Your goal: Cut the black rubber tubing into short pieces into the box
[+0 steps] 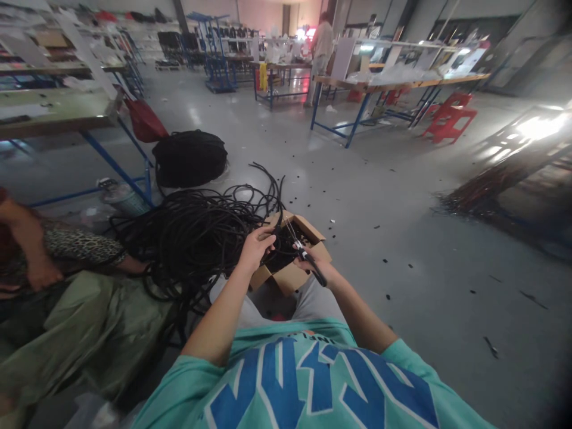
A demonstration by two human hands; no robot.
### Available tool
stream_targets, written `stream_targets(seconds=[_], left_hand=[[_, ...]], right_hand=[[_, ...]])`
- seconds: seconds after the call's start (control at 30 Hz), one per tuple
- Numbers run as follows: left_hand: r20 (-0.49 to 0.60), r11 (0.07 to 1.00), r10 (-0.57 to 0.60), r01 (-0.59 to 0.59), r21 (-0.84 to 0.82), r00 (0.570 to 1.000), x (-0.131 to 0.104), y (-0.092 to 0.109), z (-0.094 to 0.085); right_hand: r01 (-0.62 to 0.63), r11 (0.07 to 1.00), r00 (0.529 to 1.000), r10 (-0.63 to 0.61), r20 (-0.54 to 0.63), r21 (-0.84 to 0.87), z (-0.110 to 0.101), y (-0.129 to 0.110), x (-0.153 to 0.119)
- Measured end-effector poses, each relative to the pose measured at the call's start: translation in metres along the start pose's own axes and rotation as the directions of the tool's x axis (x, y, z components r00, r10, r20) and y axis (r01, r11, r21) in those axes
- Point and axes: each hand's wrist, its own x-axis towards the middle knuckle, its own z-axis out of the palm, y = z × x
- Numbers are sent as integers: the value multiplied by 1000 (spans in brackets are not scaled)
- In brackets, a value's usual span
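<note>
My right hand (316, 264) is closed around the black handle of a slim metal-tipped tool (303, 252), which points up and to the left over an open cardboard box (291, 278). My left hand (258, 246) is at the box's left side, thumb and fingers pinched together by a black cord (277, 221); what lies between the fingertips is too small to make out. Small dark pieces lie inside the box. A large tangle of black cords (192, 229) spreads on the floor to the left of my left hand.
Another person's hand (43, 273) and patterned clothing show at the left, beside green cloth (102, 322). A black bundle (190, 158) lies beyond the cords. Worktables (370, 87), red stools (451, 118) and a standing person (322, 47) are farther back.
</note>
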Motion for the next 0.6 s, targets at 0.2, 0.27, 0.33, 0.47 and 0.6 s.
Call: stream_targets(seconds=[0.2, 0.27, 0.33, 0.47, 0.6], left_hand=[[-45, 986, 41, -33, 164, 998, -15, -1, 6], [-27, 966, 98, -88, 241, 995, -18, -2, 7], [0, 939, 154, -147, 311, 988, -20, -1, 8], [15, 882, 208, -194, 430, 978, -25, 4, 9], [19, 876, 222, -208, 436, 975, -33, 10, 12]], right_hand=[[51, 974, 998, -43, 38, -221, 9, 1, -20], [61, 959, 998, -53, 34, -278, 12, -1, -22], [58, 948, 998, -58, 8, -313, 14, -5, -24], [51, 933, 997, -70, -41, -357, 16, -12, -27], [58, 944, 996, -76, -43, -326, 17, -16, -30]])
